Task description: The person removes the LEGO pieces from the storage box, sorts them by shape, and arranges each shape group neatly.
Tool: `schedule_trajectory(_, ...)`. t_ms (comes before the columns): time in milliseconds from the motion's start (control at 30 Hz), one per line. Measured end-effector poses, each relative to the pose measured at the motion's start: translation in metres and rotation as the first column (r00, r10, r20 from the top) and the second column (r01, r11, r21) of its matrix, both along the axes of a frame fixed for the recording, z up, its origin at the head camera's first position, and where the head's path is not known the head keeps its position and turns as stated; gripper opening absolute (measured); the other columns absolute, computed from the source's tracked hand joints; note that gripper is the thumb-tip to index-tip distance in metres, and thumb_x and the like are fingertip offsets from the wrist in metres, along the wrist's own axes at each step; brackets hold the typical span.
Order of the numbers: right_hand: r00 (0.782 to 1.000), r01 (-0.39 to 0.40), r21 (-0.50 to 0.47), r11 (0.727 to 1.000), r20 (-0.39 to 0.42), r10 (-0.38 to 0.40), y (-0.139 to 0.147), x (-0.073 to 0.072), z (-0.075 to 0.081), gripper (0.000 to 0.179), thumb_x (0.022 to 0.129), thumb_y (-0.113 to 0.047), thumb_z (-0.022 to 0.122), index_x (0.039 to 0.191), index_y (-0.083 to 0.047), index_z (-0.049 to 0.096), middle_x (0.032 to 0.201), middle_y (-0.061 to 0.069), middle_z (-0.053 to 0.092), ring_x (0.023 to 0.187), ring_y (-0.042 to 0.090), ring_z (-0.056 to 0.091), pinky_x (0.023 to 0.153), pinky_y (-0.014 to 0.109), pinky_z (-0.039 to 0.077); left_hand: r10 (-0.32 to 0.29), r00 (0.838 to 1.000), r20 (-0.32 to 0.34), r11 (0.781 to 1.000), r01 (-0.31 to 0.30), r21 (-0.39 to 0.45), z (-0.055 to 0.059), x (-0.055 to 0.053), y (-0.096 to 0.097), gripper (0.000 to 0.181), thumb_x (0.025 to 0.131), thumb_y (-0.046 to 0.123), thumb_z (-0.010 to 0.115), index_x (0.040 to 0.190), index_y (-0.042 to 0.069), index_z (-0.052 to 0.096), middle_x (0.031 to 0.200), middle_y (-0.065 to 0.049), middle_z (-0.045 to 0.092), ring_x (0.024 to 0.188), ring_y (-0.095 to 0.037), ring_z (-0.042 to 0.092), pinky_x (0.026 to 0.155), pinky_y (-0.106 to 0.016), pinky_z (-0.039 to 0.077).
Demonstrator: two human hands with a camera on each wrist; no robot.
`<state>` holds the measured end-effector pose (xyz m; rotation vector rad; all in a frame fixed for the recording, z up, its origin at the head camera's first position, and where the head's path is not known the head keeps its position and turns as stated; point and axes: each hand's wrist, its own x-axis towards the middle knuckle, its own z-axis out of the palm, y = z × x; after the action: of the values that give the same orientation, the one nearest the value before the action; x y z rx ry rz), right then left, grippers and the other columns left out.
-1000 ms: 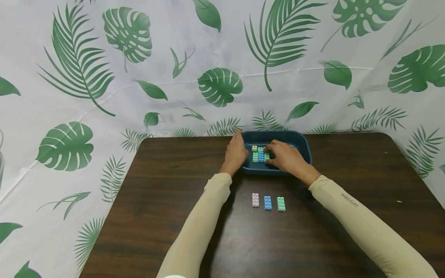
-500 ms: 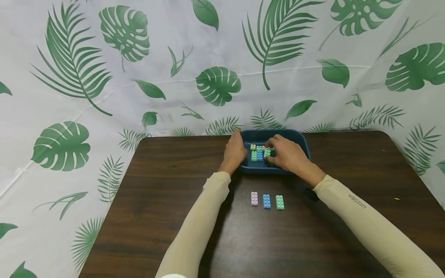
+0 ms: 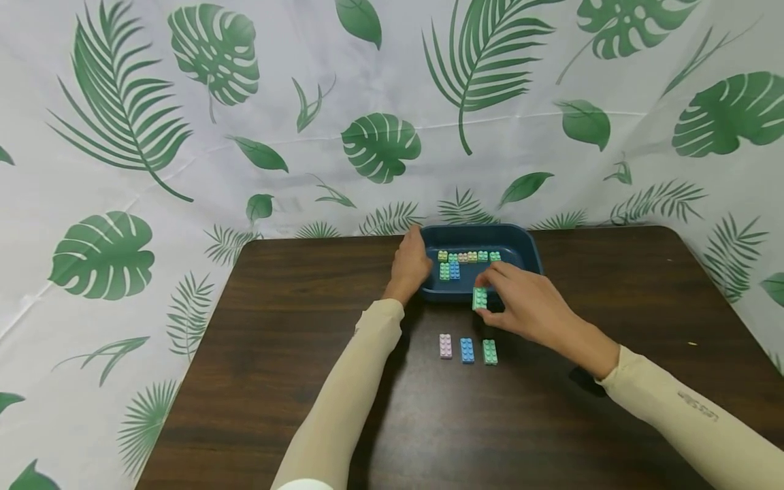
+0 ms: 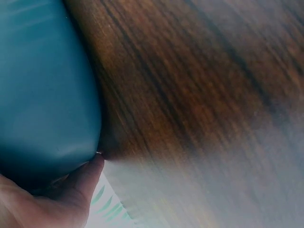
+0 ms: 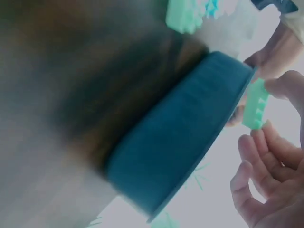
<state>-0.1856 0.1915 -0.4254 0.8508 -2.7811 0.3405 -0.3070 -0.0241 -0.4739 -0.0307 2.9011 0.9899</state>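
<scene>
My right hand (image 3: 529, 303) pinches a light green toy building brick (image 3: 480, 298) between thumb and fingers, just above the front rim of the dark blue tray (image 3: 435, 296). In the right wrist view the held brick (image 5: 256, 104) is upright between the fingertips. My left hand (image 3: 409, 265) grips the tray's left end; in the left wrist view its fingers lie against the outer wall. Inside the tray are a green brick (image 3: 444, 271), a blue brick (image 3: 454, 270) and a row of several small bricks (image 3: 472, 256) along the back.
On the brown wooden table (image 3: 294, 354), in front of the tray, lie a pink brick (image 3: 445, 346), a blue brick (image 3: 467, 350) and a green brick (image 3: 490, 352) side by side. A leaf-patterned cloth (image 3: 380, 82) hangs right behind the table.
My right hand has taken the green brick out of the tray, moving it toward me over the front rim. More small bricks show in the tray. The left hand stays at the tray.
</scene>
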Motion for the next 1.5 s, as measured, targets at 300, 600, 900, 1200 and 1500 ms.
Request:
schedule_trajectory(300,0.994,0.027,0.036,0.999,0.109,-0.031,0.033,0.044,-0.016,0.041,0.081,-0.032,0.092,0.111,-0.018,0.069,0.102,-0.003,0.068,0.062,0.001,0.045,0.055,0.023,0.042,-0.012,1.000,-0.010,1.000,0.012,0.009,-0.001,0.001,-0.002,0.069,0.102,0.005,0.065,0.162,0.011,0.032,0.161,-0.012,0.048,0.138,-0.031,0.059,0.111,-0.047,0.054)
schedule_trajectory(600,0.978,-0.038,-0.054,0.998,0.202,0.048,0.043,0.054,-0.042,0.038,0.081,-0.024,0.093,0.110,-0.014,0.070,0.104,-0.003,0.066,0.079,0.005,0.062,0.069,0.027,0.058,-0.008,1.000,-0.019,1.000,0.008,0.011,-0.002,-0.001,-0.001,0.067,0.102,0.005,0.066,0.160,0.011,0.034,0.158,-0.012,0.050,0.136,-0.030,0.061,0.109,-0.047,0.055)
schedule_trajectory(900,0.980,-0.039,0.014,0.999,0.194,0.036,0.044,0.055,-0.046,0.040,0.082,-0.026,0.093,0.115,-0.015,0.073,0.108,-0.003,0.070,0.083,0.007,0.067,0.071,0.034,0.061,0.002,1.000,-0.008,1.000,-0.002,0.014,0.001,0.000,-0.001,0.068,0.102,0.005,0.067,0.161,0.011,0.034,0.158,-0.011,0.050,0.136,-0.030,0.061,0.110,-0.046,0.055)
schedule_trajectory(1200,0.981,-0.048,0.056,0.997,0.193,0.036,0.042,0.056,-0.049,0.042,0.084,-0.030,0.091,0.118,-0.016,0.072,0.111,-0.002,0.069,0.085,0.006,0.067,0.071,0.032,0.061,-0.013,1.000,-0.008,1.000,0.013,0.006,0.001,0.000,-0.003,0.068,0.102,0.006,0.066,0.161,0.010,0.033,0.159,-0.011,0.049,0.137,-0.029,0.060,0.112,-0.045,0.054)
schedule_trajectory(1500,0.970,-0.011,0.057,0.998,0.241,-0.003,0.043,0.055,-0.038,0.056,0.084,-0.037,0.091,0.127,-0.013,0.066,0.121,0.001,0.067,0.087,0.008,0.069,0.072,0.034,0.061,-0.015,1.000,0.001,1.000,0.015,0.001,0.002,-0.001,-0.002,0.067,0.103,0.006,0.065,0.161,0.011,0.034,0.159,-0.010,0.049,0.136,-0.028,0.061,0.111,-0.044,0.055)
